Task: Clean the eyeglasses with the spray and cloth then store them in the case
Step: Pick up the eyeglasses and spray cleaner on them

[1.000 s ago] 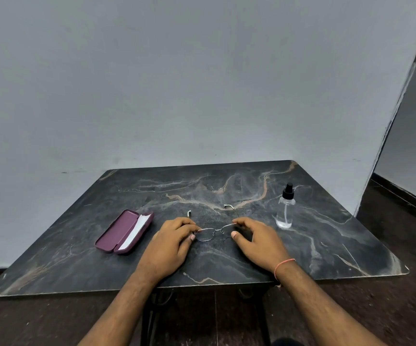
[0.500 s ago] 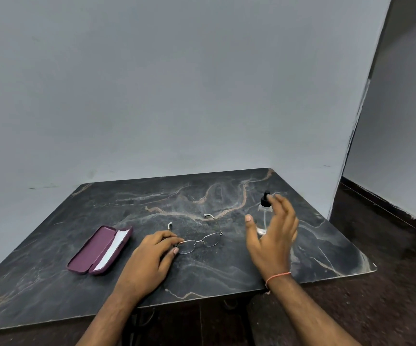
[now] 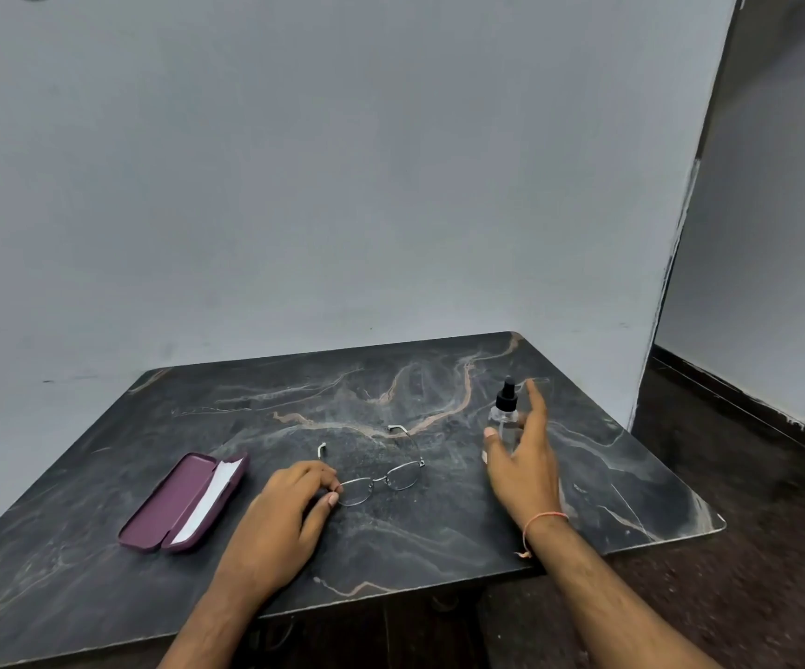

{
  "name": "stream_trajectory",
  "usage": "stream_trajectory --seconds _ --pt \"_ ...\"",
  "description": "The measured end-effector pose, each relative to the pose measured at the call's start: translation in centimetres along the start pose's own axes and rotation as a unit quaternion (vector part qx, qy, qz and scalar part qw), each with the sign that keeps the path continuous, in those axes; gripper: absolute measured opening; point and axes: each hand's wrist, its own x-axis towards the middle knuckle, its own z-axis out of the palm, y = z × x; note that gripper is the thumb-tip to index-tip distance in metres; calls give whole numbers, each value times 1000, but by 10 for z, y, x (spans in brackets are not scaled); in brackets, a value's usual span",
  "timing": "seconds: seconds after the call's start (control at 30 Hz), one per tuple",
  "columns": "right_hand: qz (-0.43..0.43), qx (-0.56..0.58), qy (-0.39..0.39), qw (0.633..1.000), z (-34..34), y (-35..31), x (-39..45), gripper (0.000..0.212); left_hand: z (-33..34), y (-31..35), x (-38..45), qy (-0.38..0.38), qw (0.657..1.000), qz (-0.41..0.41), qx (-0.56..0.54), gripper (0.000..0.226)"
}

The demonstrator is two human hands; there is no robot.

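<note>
Thin metal-framed eyeglasses [image 3: 393, 478] lie on the dark marble table [image 3: 415, 538] with their temples unfolded and pointing away from me. My left hand [image 3: 284, 519] pinches the frame's left end between thumb and forefinger. A small clear spray bottle [image 3: 504, 417] with a black nozzle stands upright at the right. My right hand [image 3: 523, 468] is around it, thumb on its left side and straight fingers on its right; a firm grip is not visible. An open maroon case [image 3: 169, 507] lies at the left with a white cloth [image 3: 210, 499] inside.
The table stands against a grey wall [image 3: 342, 185]. Its right edge and near-right corner [image 3: 717, 523] lie close to my right arm. Dark floor [image 3: 753, 548] runs past the table on the right, where a wall corner juts out.
My right hand left the eyeglasses, moved right and closed in around the spray bottle. My left hand kept its pinch on the frame. The camera swung to the right.
</note>
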Motion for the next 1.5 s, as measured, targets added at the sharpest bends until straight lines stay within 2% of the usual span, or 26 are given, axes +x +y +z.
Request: stream_trajectory --seconds 0.07,0.1,0.13,0.2,0.3,0.33,0.4,0.53,0.57,0.63,0.77,0.83,0.9,1.0,1.07,1.2,1.5 --pt "36 132 -37 990 -3 -3 -2 81 -1 2 0 1 1000 0 2 11" --pt "66 213 -55 973 -4 -4 -3 77 -2 3 0 3 1000 -1 3 11" --pt "105 301 -82 944 -7 -5 -5 70 -3 4 0 3 1000 -2 4 11" --pt "178 463 -147 856 -14 -11 -12 54 -3 6 0 0 1000 -1 5 9" --pt "245 597 -235 727 -19 -17 -26 38 -4 6 0 -2 1000 -4 3 8" --pt "251 616 -253 702 -18 -18 -28 36 -5 7 0 -4 1000 -4 0 8" --pt "252 632 -271 681 -14 -18 -32 31 -6 9 0 -3 1000 -5 -10 8" --pt "246 615 -283 693 -1 -23 -30 27 -9 11 1 16 999 5 -30 11" --pt "246 598 -284 708 4 -28 -31 30 -10 11 1 25 999 6 -41 11" --pt "230 535 -267 768 12 -34 -33 38 -13 14 5 46 996 2 -79 10" --pt "136 395 -225 880 33 -43 -40 55 -13 19 16 103 982 -33 -157 13" --pt "64 288 -228 928 43 -44 -42 61 -11 19 24 130 975 -50 -175 13" --pt "-47 172 -222 959 52 -43 -43 66 -8 18 32 155 967 -61 -192 13" --pt "-201 52 -192 959 60 -44 -47 72 -1 20 41 172 957 -73 -221 16" --pt "-246 14 -182 952 64 -49 -51 76 1 19 43 178 955 -70 -228 19" --pt "-265 21 -184 946 74 -49 -56 80 -1 14 43 204 944 -80 -246 15" --pt "-263 1 -190 946 77 -47 -58 75 5 5 43 216 930 -88 -285 17"
